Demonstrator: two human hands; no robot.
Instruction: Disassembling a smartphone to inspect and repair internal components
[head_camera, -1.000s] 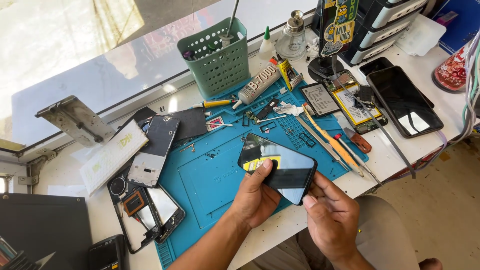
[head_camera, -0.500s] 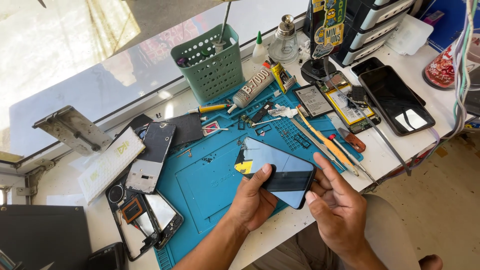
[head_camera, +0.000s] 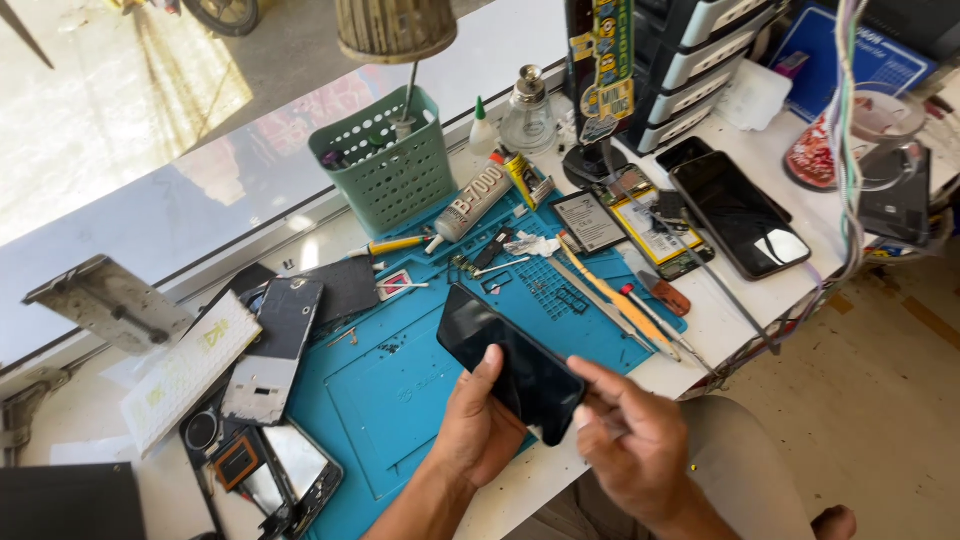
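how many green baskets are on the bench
1: the green basket stands at the back of the bench, beyond the blue mat, by the glue tube. None other shows.

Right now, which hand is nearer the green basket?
Left. The left hand holds the black phone over the blue mat, below the green basket; the right hand sits farther right, at the phone's lower corner.

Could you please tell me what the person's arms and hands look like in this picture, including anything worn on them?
Both forearms are bare as far as the frame shows, with no sleeves in view. The left hand and the right hand wear no gloves, and no rings, watch or wristband can be seen. The fingernails look short and unpainted. No cables or markings are visible on them.
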